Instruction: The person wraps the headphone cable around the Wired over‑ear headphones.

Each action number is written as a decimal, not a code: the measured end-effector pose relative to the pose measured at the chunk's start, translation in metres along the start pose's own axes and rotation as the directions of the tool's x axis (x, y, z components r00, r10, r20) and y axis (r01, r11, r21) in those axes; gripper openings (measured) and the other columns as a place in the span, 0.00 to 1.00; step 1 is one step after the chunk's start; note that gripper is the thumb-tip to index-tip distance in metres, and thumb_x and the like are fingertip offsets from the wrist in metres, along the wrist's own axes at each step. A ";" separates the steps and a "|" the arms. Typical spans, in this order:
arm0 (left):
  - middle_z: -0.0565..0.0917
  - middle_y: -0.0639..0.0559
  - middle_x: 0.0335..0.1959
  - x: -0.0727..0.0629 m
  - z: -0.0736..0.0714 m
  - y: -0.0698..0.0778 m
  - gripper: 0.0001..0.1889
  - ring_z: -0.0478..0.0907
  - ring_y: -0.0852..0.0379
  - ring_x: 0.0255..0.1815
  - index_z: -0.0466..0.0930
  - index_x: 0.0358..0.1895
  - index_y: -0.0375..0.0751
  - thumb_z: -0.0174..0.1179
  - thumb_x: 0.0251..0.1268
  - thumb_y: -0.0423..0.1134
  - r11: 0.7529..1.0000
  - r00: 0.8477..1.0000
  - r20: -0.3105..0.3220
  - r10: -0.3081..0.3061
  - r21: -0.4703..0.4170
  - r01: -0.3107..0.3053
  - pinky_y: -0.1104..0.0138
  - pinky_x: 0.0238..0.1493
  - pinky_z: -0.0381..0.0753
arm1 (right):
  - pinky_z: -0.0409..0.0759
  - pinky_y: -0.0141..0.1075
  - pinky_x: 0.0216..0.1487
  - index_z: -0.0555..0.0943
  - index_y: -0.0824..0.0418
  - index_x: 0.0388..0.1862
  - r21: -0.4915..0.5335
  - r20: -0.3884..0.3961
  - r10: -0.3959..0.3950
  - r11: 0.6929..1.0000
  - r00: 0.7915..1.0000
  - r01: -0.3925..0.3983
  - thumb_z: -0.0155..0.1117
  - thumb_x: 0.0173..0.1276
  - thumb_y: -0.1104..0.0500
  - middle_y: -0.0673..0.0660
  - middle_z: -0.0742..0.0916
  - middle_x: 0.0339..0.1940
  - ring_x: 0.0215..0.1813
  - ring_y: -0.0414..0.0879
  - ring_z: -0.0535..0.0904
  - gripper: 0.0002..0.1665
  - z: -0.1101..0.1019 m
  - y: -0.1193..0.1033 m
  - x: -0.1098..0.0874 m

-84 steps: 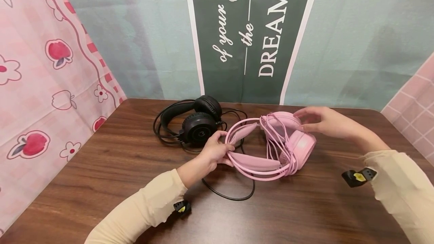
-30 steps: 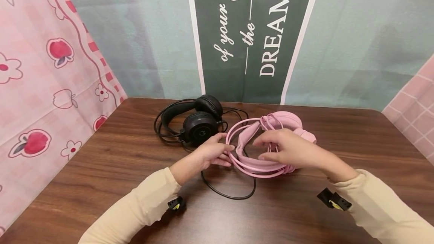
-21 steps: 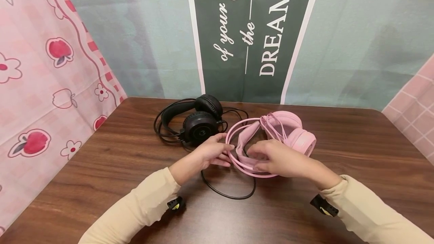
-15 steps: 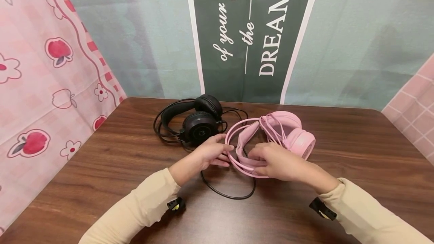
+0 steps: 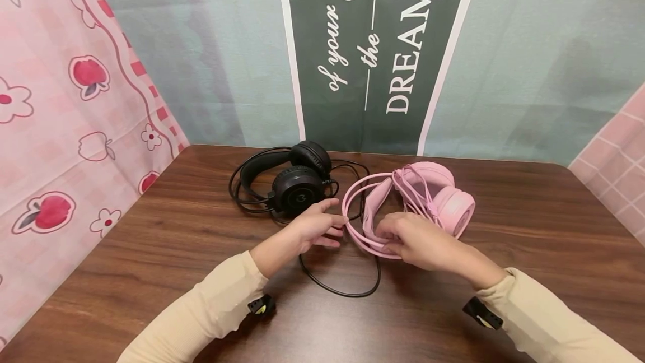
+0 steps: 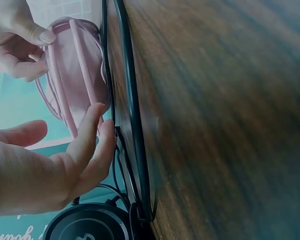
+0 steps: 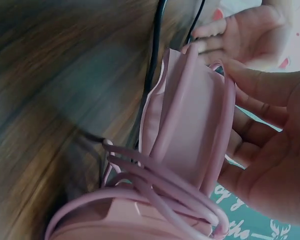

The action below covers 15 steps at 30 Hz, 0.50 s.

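Pink headphones lie right of centre in the head view, their cable bundled around the earcups. The right hand grips the near side of the twin-tube headband, thumb outside and fingers reaching inside the loop. At the left end of that headband, the left hand has its fingers spread and relaxed, holding nothing, with its fingertips right by the tube. In the left wrist view those fingertips overlap the pink tubes. Black headphones sit just beyond the left hand.
A black cable loops across the brown wooden table below the pink headband. A green and grey printed cloth hangs behind the table's back edge. Pink curtains hang on the left, pink tile pattern on the right.
The right hand has come from the earcups to the headband and grips it. The left hand has let go of the headband. The pink headphones have shifted slightly right, away from it.
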<state>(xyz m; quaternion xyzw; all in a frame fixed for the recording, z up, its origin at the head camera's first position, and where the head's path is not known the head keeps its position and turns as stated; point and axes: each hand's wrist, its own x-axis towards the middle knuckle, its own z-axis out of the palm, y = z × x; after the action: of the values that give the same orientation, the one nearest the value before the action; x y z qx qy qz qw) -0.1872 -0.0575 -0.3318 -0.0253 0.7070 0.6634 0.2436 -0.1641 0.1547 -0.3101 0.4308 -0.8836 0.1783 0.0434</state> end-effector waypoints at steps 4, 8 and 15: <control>0.72 0.31 0.51 0.000 -0.002 0.000 0.29 0.74 0.39 0.49 0.55 0.67 0.37 0.53 0.63 0.31 1.000 1.000 0.007 0.002 0.008 -0.002 0.54 0.42 0.81 | 0.69 0.30 0.26 0.76 0.56 0.24 -0.008 -0.028 0.017 1.000 0.999 -0.017 0.66 0.45 0.73 0.43 0.73 0.22 0.27 0.36 0.68 0.14 -0.004 0.011 -0.003; 0.72 0.32 0.53 0.000 -0.005 0.001 0.25 0.73 0.39 0.50 0.60 0.63 0.34 0.52 0.64 0.31 1.000 1.000 0.004 0.012 0.026 -0.012 0.55 0.43 0.81 | 0.70 0.30 0.25 0.77 0.57 0.25 0.007 -0.047 0.049 0.999 0.998 -0.048 0.66 0.44 0.74 0.42 0.74 0.21 0.26 0.36 0.68 0.14 -0.011 0.024 -0.006; 0.74 0.36 0.51 -0.003 -0.013 0.003 0.21 0.74 0.41 0.50 0.65 0.60 0.34 0.52 0.65 0.33 0.993 0.999 -0.014 0.036 0.113 -0.034 0.56 0.45 0.80 | 0.71 0.32 0.25 0.78 0.60 0.25 0.015 -0.067 0.108 0.994 0.992 -0.107 0.66 0.42 0.75 0.45 0.76 0.21 0.26 0.39 0.69 0.13 -0.024 0.049 -0.011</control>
<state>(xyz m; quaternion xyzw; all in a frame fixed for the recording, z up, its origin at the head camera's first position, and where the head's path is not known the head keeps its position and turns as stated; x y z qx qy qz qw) -0.1894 -0.0700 -0.3281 -0.0046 0.7455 0.6265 0.2274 -0.1976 0.1990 -0.3041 0.3768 -0.9024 0.2000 0.0610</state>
